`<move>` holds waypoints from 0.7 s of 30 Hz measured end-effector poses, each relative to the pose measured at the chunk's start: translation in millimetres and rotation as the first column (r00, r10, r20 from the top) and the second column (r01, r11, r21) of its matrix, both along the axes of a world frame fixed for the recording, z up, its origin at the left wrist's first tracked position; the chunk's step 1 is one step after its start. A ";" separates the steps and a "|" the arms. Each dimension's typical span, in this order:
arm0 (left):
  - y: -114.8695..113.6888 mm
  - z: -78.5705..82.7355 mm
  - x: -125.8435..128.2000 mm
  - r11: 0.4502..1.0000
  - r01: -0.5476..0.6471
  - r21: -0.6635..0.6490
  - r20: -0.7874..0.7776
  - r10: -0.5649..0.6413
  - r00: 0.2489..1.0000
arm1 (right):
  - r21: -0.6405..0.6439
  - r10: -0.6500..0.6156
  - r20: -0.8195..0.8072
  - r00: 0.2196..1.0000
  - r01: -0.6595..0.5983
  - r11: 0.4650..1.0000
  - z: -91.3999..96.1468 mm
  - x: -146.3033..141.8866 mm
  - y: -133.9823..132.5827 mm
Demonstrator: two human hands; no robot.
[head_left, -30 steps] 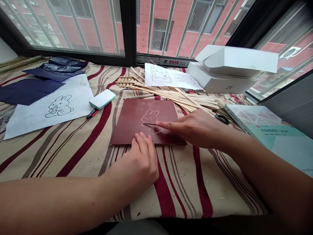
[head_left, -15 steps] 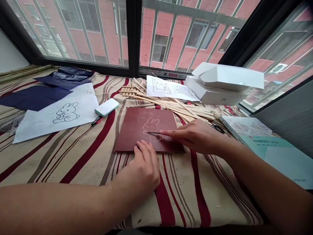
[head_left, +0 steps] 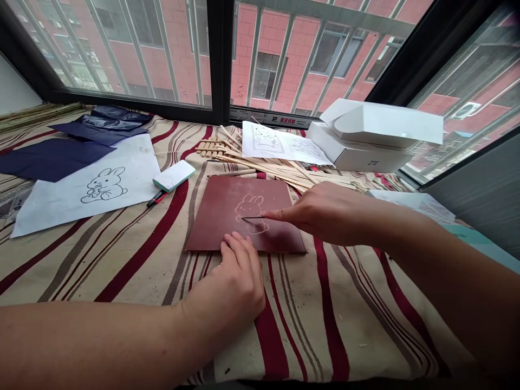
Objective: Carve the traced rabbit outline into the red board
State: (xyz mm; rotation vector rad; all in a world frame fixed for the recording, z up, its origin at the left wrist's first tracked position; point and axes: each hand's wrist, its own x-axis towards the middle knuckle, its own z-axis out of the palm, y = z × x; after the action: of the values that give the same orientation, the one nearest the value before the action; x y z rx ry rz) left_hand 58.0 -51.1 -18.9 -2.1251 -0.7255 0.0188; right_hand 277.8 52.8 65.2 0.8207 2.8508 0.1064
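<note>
At three o'clock of a reddish-brown board (head_left: 215,214), a person's right hand (head_left: 325,214) has ridden higher in the last half-second, its forearm now covering much of a book (head_left: 414,203). The thin dark tool (head_left: 254,218) pinched in its fingers still points to mid-rabbit outline (head_left: 249,206), suggesting work on the same stretch. The left hand (head_left: 239,271), at six, lays close-set fingers on the near edge; whether its hidden thumb grips, I cannot tell. The board lies flat on striped cloth (head_left: 138,276). Counted: one board, one tool, one book; one white box (head_left: 365,154) at two; two papers, a rabbit sheet (head_left: 49,211) at nine and a drawn sheet (head_left: 289,146) at one; apparently three blue sheets (head_left: 52,157), one block (head_left: 174,176), one pen (head_left: 156,199) toward ten; wooden strips (head_left: 284,172) toward one, too tangled to count.
</note>
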 end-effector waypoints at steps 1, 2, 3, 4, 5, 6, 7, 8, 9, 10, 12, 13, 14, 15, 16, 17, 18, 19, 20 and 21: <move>0.3 1.7 -0.4 1.000 0.009 -0.001 -0.012 -0.009 1.000 | 0.085 0.042 0.066 0.997 -0.048 0.995 -0.7 -0.1 -1.4; 0.5 3.2 -0.7 1.000 0.014 -0.001 -0.021 -0.014 1.000 | 0.157 0.072 0.130 0.989 -0.092 0.983 -1.5 -0.3 -3.2; 0.8 4.3 -0.9 1.000 0.015 0.002 -0.025 -0.015 1.000 | 0.201 0.089 0.176 0.980 -0.124 0.972 -2.0 -0.9 -5.0; 1.1 5.0 -1.0 1.000 0.012 0.007 -0.026 -0.012 1.000 | 0.212 0.096 0.196 0.976 -0.138 0.968 -2.1 -1.7 -6.5; 1.4 5.2 -1.0 1.000 0.012 0.010 -0.029 -0.012 1.000 | 0.189 0.093 0.188 0.978 -0.129 0.974 -1.5 -2.7 -7.3; 1.7 4.9 -1.1 1.000 0.012 0.010 -0.032 -0.012 0.999 | 0.133 0.080 0.153 0.985 -0.101 0.986 -0.4 -3.8 -7.2; 1.9 4.4 -1.2 1.000 0.011 0.012 -0.035 -0.010 0.999 | 0.051 0.053 0.096 0.994 -0.058 0.997 0.7 -4.5 -6.2; 2.0 3.8 -1.3 1.000 0.012 0.014 -0.038 -0.012 0.999 | -0.047 0.011 0.029 1.000 -0.010 0.999 1.5 -4.5 -4.4; 2.1 3.2 -1.5 1.000 0.012 0.014 -0.039 -0.012 0.999 | -0.142 -0.039 -0.036 0.999 0.033 0.989 1.3 -3.7 -2.0; 2.0 2.9 -1.6 1.000 0.012 0.015 -0.038 -0.011 0.999 | -0.217 -0.082 -0.092 0.992 0.060 0.974 -0.4 -1.8 0.8; 1.6 2.8 -2.0 1.000 0.016 0.015 -0.035 -0.015 0.999 | -0.274 -0.107 -0.167 0.980 0.058 0.960 -9.2 5.2 6.4; 1.4 3.0 -2.1 1.000 0.016 0.017 -0.035 -0.016 0.999 | -0.252 -0.087 -0.191 0.978 0.037 0.967 -16.2 9.9 8.5; 1.3 3.4 -2.2 1.000 0.015 0.018 -0.035 -0.015 0.999 | -0.202 -0.061 -0.200 0.978 0.020 0.979 -24.2 15.0 10.0; 1.2 3.8 -2.3 1.000 0.014 0.021 -0.032 -0.013 0.999 | -0.136 -0.033 -0.216 0.976 0.003 0.991 -32.8 20.0 10.7; 1.2 4.2 -2.2 1.000 0.014 0.023 -0.026 -0.013 1.000 | -0.068 -0.014 -0.254 0.967 -0.004 0.998 -41.1 24.6 10.4; 1.4 4.4 -2.2 1.000 0.014 0.023 -0.018 -0.013 1.000 | -0.034 0.004 -0.285 0.959 -0.014 0.999 -48.5 28.4 9.3; 1.5 4.6 -2.1 1.000 0.012 0.022 -0.007 -0.012 1.000 | -0.027 0.016 -0.318 0.948 -0.026 0.999 -54.6 31.3 7.5; 1.7 4.6 -2.0 1.000 0.014 0.018 0.002 -0.014 1.000 | -0.018 0.024 -0.357 0.934 -0.032 0.999 -59.0 33.1 5.2; 1.8 4.5 -2.0 1.000 0.014 0.015 0.009 -0.014 1.000 | -0.014 0.025 -0.381 0.924 -0.033 0.999 -61.8 33.9 2.8; 1.7 4.4 -1.9 1.000 0.013 0.012 0.012 -0.013 1.000 | -0.005 0.023 -0.396 0.918 -0.027 1.000 -63.3 33.8 0.6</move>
State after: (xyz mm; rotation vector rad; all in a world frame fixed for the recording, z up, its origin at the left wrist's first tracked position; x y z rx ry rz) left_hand 56.1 -49.3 -14.5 -2.1203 -0.7167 -0.0056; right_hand 311.6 53.4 1.9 0.8928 3.2356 -0.0825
